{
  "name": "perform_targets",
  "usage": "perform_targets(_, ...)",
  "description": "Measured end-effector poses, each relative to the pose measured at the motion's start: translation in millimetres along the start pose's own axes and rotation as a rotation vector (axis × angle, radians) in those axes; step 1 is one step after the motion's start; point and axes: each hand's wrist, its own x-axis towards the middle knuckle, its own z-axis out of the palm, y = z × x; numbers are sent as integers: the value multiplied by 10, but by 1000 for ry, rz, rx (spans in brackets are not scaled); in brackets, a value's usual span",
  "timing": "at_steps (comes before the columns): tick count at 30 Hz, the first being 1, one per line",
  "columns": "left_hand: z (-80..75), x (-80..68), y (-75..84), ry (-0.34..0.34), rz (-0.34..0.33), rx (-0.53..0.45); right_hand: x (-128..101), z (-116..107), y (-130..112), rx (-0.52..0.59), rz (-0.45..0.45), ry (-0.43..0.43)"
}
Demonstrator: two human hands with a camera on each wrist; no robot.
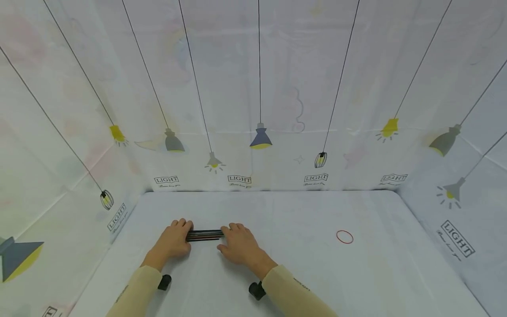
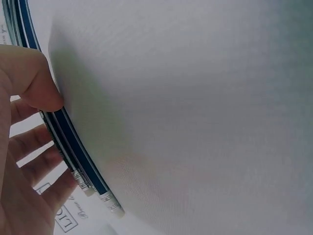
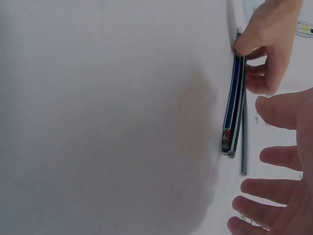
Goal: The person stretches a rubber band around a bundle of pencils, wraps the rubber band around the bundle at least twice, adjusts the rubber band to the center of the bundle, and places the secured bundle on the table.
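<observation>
Head view: both my hands are down on the tabletop (image 1: 277,211) with a bundle of pencils (image 1: 204,235) lying flat between them. My left hand (image 1: 173,241) has its grip curled round one end, and my right hand (image 1: 237,244) covers the other end. A red rubber band (image 1: 344,237) lies well apart, off to the right.

Left wrist view: thumb (image 2: 36,81) on one side of the pencils (image 2: 73,147), fingers on the other, so that grip is pinching the bundle. The eraser ends stick out past my hand.

Right wrist view: my right hand's (image 3: 281,171) fingers are spread and relaxed just beside the pencils (image 3: 234,110), grasping nothing, as far as I can see.

My guess is they're light, stiff and smooth, so loose ones will roll and slide apart. Best to squeeze the whole bunch from both sides near the ends.
</observation>
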Motion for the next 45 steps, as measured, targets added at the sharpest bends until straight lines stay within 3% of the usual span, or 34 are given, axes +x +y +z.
perform_targets(7, 29, 5, -25, 21, 13, 17, 47, 70, -41, -15, -20, 7)
perform_targets(20, 69, 12, 13, 0, 23, 50, 63, 116, -110, -29, -16, -1)
perform_targets(45, 60, -52, 91, -4, 27, 11, 62, 250, -139, -96, -80, 47)
